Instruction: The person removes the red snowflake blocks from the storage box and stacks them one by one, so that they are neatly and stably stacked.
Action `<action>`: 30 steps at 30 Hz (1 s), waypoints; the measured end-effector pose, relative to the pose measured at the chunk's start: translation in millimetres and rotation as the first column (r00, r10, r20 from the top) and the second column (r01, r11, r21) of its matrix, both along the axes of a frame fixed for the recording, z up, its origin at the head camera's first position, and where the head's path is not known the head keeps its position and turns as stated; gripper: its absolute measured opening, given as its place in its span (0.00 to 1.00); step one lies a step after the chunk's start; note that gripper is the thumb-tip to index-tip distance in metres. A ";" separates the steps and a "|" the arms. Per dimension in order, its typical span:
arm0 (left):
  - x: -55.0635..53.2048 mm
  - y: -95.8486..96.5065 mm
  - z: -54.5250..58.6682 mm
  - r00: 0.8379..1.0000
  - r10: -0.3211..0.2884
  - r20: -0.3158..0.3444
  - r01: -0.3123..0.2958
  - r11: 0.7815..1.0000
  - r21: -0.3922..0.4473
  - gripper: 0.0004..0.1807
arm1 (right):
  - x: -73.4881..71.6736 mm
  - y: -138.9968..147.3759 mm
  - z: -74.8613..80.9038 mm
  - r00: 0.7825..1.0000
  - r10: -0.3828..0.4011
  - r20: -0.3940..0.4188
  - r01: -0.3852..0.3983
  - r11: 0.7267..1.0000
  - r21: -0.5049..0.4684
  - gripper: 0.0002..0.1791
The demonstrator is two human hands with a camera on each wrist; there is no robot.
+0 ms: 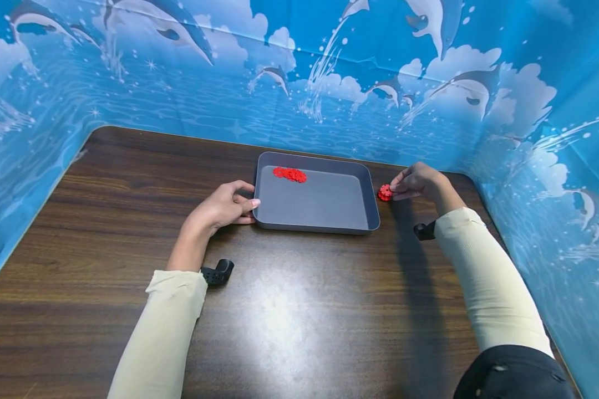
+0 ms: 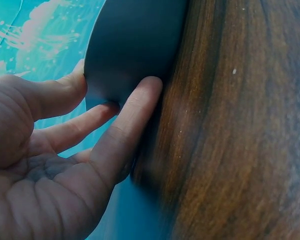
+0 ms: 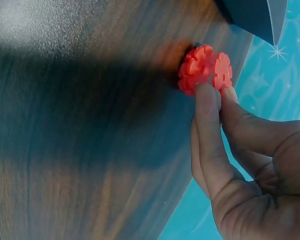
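Observation:
My left hand (image 1: 223, 206) grips the left wall of a grey rectangular tray (image 1: 319, 228). In the left wrist view the thumb lies at the rim, and the fingers (image 2: 135, 107) press the tray's outer side, close to the tabletop. Just beyond the tray's right side, my right hand (image 1: 419, 182) pinches a red notched plastic disc (image 3: 222, 71) between thumb and fingertips. More red discs (image 3: 196, 69) sit in a small stack on the table right beside the pinched one. Inside the tray, several red discs (image 1: 290, 175) lie overlapped in a row near the back left.
The dark wood-grain table (image 1: 299, 310) extends toward me, with a bright reflection in front of the tray. A blue dolphin-print curtain (image 1: 299, 105) hangs along the back and both sides. Black straps with mounts (image 1: 219, 271) sit on the wrists. A dark rounded object (image 1: 511, 377) shows at lower right.

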State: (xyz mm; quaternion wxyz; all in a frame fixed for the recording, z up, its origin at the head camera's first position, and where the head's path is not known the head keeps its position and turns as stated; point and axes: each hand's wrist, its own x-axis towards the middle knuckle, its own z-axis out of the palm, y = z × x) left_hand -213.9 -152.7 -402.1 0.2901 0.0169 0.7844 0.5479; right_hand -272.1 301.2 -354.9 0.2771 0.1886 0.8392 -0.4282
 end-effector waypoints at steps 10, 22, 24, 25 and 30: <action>0.7 1.1 1.7 1.000 0.003 0.012 -0.003 1.000 0.007 0.34 | -0.8 -0.1 -7.9 0.999 -0.012 0.033 0.012 1.000 0.015 0.08; 0.2 -0.2 0.9 1.000 0.000 0.006 0.000 1.000 0.015 0.34 | -0.5 -5.3 3.2 1.000 -0.028 0.004 0.028 0.998 0.060 0.11; -0.2 -0.4 1.2 1.000 0.000 0.008 0.000 1.000 0.017 0.34 | -1.9 -8.7 8.4 1.000 -0.026 0.001 0.026 0.997 0.074 0.12; -0.3 -0.8 1.1 1.000 0.000 0.009 0.000 1.000 0.017 0.34 | -2.8 -10.7 11.3 1.000 -0.013 -0.001 0.013 0.997 0.080 0.12; -0.2 -0.8 0.9 1.000 -0.002 0.012 0.001 1.000 0.021 0.34 | -7.6 -26.4 26.1 0.998 0.054 -0.033 -0.050 0.992 0.113 0.12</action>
